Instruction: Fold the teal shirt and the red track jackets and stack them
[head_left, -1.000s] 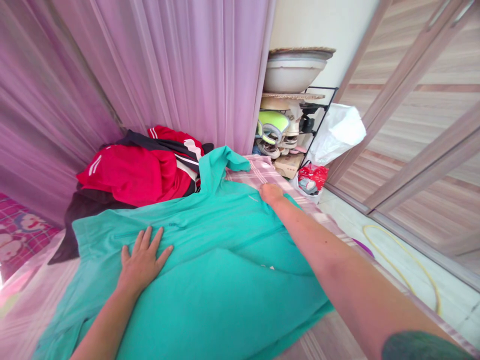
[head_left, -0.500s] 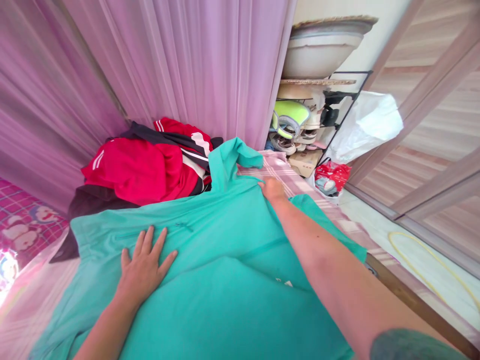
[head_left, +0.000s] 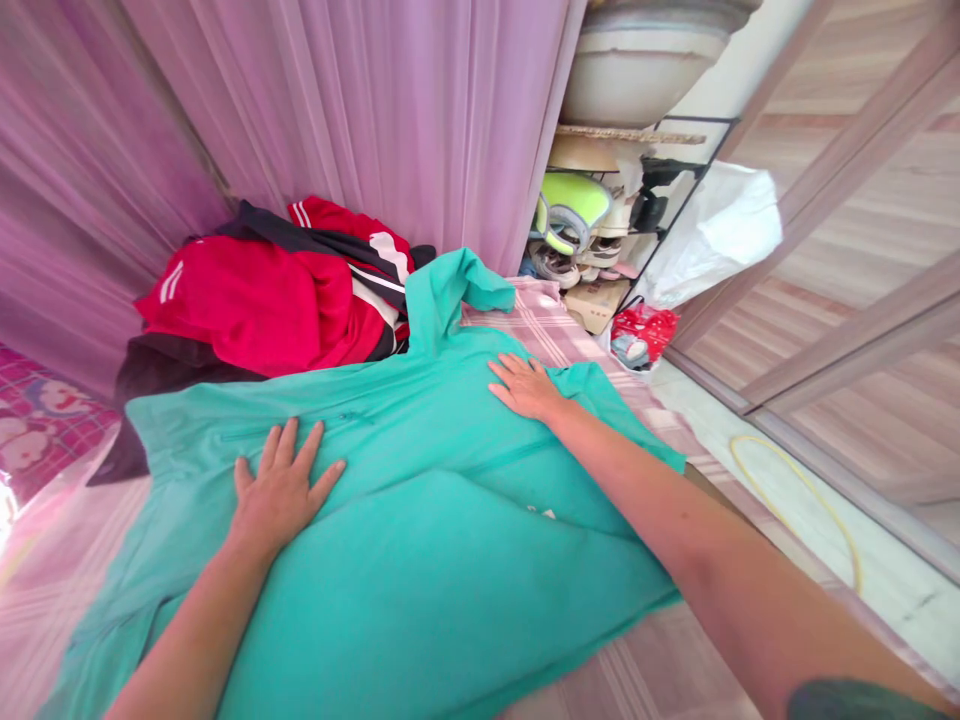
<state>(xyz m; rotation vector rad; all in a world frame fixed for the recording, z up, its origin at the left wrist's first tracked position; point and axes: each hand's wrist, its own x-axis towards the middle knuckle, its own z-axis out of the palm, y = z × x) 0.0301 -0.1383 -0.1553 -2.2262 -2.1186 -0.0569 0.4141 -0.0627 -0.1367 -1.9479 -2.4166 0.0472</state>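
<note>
A teal garment [head_left: 420,560], which looks like a collared shirt, is spread over a pink checked sheet [head_left: 637,670]. It has a zip on its left part, a small white mark near its middle and some soft folds. My left hand [head_left: 279,490] lies flat on the cloth just below the zip, fingers spread. Farther up, near the collar at the top, my right hand [head_left: 527,388] rests palm down on the garment with its fingers stretched out. Neither hand grips the cloth.
A heap of red and dark clothes [head_left: 270,305] lies behind the garment, against a purple curtain [head_left: 390,120]. At the right back stands a rack [head_left: 667,235] with shoes, a lime-green visor [head_left: 574,200] and a large basin [head_left: 637,75]. A yellow cord [head_left: 817,500] lies on the floor.
My right hand has let go of the pinched cloth near the collar and now lies flat, slightly lower on it. My left hand stays flat in place. The view has shifted a little.
</note>
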